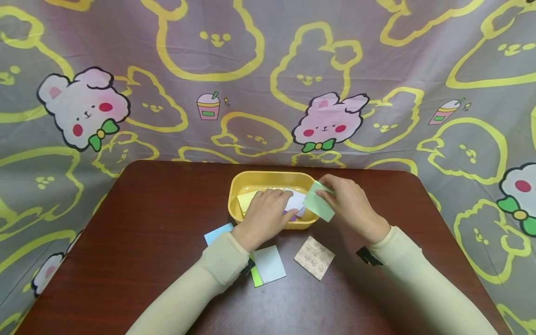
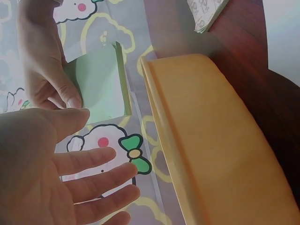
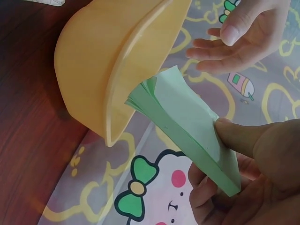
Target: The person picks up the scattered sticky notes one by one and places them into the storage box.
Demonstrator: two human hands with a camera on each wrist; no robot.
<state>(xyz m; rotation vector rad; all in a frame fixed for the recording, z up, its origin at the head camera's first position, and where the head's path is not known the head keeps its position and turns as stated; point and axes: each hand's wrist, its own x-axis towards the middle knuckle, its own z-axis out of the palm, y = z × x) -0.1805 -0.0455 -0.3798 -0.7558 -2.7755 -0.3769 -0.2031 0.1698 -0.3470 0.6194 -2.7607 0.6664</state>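
Observation:
My right hand [image 1: 353, 204] pinches a pad of green sticky notes [image 1: 319, 201] between thumb and fingers, over the right end of a yellow plastic basket [image 1: 272, 174]. In the right wrist view the green pad [image 3: 187, 122] is thick, its sheets fanning a little at one corner. My left hand [image 1: 268, 211] hovers above the basket with its fingers spread; in the left wrist view that hand [image 2: 89, 173] holds nothing. Inside the basket lie a yellow note pad [image 1: 246, 201] and white paper [image 1: 296, 200], partly hidden by the left hand.
On the dark wooden table [image 1: 167, 223], in front of the basket, lie a patterned square pad [image 1: 315, 257], a pale pad [image 1: 270, 264] over a bright green one [image 1: 256, 274], and a blue one [image 1: 217, 232] partly behind the left arm. A cartoon-printed curtain [image 1: 251, 93] hangs behind the table.

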